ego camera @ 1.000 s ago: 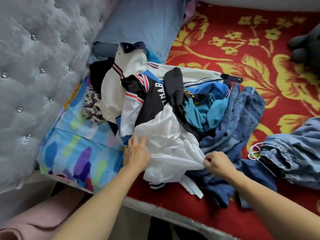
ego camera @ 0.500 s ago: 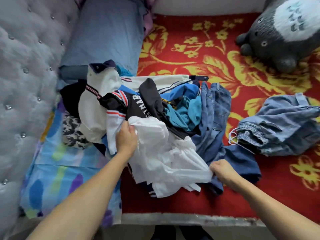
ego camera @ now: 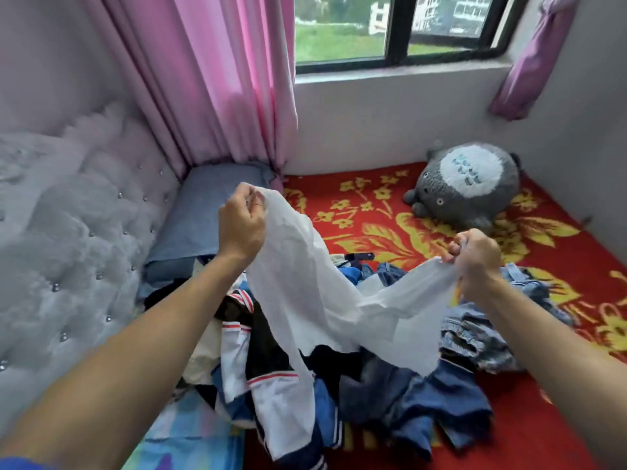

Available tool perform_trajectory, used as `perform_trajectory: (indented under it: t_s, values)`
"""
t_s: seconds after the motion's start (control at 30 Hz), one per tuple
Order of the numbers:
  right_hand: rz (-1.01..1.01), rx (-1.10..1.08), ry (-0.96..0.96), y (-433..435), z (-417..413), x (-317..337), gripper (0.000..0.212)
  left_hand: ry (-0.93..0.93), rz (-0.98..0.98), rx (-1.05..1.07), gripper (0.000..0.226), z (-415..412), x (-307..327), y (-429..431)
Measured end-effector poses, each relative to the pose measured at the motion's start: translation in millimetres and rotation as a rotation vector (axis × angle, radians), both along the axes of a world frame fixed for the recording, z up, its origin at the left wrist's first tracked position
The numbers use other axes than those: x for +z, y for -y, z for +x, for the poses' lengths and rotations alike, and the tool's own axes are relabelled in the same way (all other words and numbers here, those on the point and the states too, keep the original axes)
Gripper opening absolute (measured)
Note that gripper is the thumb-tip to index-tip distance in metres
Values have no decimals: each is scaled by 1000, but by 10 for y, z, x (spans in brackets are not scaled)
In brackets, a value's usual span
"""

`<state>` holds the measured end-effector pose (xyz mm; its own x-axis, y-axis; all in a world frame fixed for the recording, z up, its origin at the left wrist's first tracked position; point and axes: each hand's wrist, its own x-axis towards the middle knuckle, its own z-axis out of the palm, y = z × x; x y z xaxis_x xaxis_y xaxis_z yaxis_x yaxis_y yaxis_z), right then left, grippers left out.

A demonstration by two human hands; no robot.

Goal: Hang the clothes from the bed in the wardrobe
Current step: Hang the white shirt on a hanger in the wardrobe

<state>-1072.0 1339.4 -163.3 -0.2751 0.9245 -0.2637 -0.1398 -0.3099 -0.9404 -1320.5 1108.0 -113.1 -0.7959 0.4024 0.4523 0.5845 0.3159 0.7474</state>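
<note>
Two arms in view, one person. Left forearm (ego camera: 135, 351) enters from 8 o'clock, right forearm (ego camera: 549, 351) from 4 o'clock. Both are bare along the whole visible length down to the wrist.

Left hand (ego camera: 241, 228) and right hand (ego camera: 475, 256) are bare as well, with the fingers (ego camera: 246, 195) uncovered. Nails too blurred to note.

Only clothing seen is a sliver of blue sleeve (ego camera: 17, 464) in the 7 o'clock corner, at the upper end of the left arm. Plain colour, soft edge. Too little shows to tell cut or fabric. The right arm is bare to the frame edge.
</note>
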Motion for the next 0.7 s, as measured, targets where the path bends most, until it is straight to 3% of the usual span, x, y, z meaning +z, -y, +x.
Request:
perform_trajectory:
  t_s: [0.13,0.2,0.27,0.3,0.37,0.43,0.53,0.57,0.63,0.67,0.7]
  values:
    - [158,32,10,-109,135,404,26,-60,124,11,23,121,457,-146]
    - [390,223,185,-120,169,400,19,-74,161,17,22,223,621,-193]
    - [671,587,504,-48,175,260,17,-95,179,34,20,354,743,-229]
    - [763,801,663,26,164,158,22,-97,189,41,20,424,791,-243]
    - [904,1149,919,257,139,-60,60,-100,195,59,20,576,883,-264]
    - [1028,1306,1040,486,56,-301,86,-124,191,87,19,722,975,-251]
    - [948,1251,862,697,-58,-429,93,-184,161,162,19,901,1096,-127]
    - [943,1211,771,726,-111,-404,85,-199,145,189,19,947,1119,-63]
    - [984,1136,643,753,-213,-234,37,-221,115,247,21,1036,1141,79]
    - [960,1119,568,752,-268,-138,26,-226,106,278,21,1073,1138,150]
    - [910,1109,487,747,-322,-47,38,-220,98,318,21,1081,1119,228]
